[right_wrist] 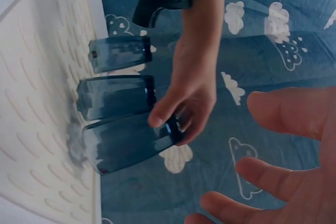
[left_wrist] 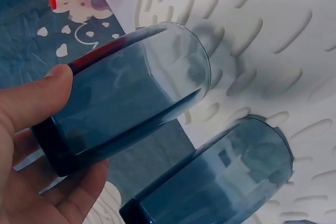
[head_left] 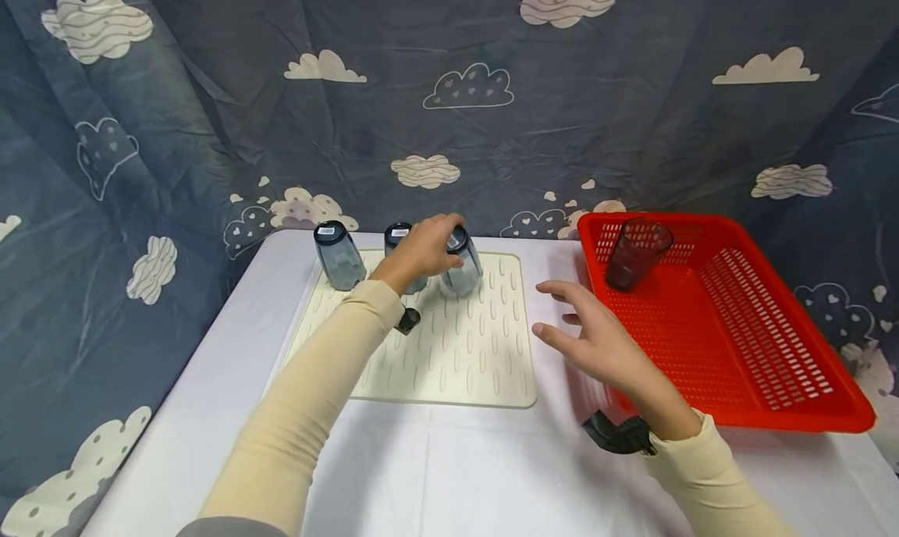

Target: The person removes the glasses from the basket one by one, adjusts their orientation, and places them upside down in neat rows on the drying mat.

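Note:
My left hand point(head_left: 424, 248) grips a blue-grey drinking glass point(head_left: 463, 270) around its dark base, thumb on one side and fingers on the other. That glass point(left_wrist: 131, 87) is upside down and slightly tilted, its mouth close over the cream ribbed drying mat point(head_left: 485, 365). Right beside it on the mat stands a second upturned glass point(left_wrist: 220, 177), partly hidden by the left hand in the head view. A third upturned glass point(head_left: 340, 257) stands at the mat's far left corner. My right hand point(head_left: 597, 338) hovers between mat and basket with fingers spread, holding nothing.
A red plastic basket point(head_left: 808, 326) with perforated sides occupies the right of the white-covered table point(head_left: 421, 467). Inside, at its back left, one more glass point(head_left: 637, 252) leans. A dark cloud-patterned cloth point(head_left: 393, 37) hangs behind the table.

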The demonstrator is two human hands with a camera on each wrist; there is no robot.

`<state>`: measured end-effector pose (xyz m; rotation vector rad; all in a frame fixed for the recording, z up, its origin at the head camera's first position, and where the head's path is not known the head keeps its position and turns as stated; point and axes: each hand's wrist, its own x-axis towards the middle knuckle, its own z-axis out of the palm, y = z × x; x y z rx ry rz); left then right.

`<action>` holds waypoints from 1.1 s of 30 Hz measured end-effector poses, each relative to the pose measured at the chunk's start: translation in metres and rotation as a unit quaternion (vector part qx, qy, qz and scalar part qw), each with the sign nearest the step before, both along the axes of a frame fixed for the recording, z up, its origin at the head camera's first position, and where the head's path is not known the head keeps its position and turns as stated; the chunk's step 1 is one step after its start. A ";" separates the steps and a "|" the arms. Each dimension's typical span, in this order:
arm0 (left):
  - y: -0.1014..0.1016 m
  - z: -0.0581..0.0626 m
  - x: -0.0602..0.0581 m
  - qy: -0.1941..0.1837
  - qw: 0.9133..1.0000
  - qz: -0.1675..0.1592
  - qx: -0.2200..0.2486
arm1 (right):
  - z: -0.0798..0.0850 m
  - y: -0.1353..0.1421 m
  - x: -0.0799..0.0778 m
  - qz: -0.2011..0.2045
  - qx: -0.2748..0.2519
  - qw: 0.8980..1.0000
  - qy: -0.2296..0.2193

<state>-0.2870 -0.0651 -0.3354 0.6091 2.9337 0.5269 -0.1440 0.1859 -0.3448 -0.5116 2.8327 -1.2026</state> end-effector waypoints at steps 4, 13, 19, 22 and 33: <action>0.000 -0.003 -0.005 0.005 1.000 0.011 0.011 | 0.009 0.004 0.003 0.006 0.012 1.000 0.001; 0.000 -0.015 -0.009 0.017 0.999 0.018 0.034 | 0.018 0.023 0.008 0.033 0.067 0.997 0.023; 0.006 -0.020 -0.010 0.013 0.999 0.008 0.038 | 0.024 0.039 0.008 0.018 0.081 0.997 0.007; 0.008 -0.023 -0.011 0.014 0.999 0.005 0.039 | 0.026 0.045 0.007 0.011 0.083 0.996 0.000; 0.015 -0.029 -0.013 0.018 0.999 0.000 0.033 | 0.021 0.064 0.006 -0.002 0.092 0.996 -0.012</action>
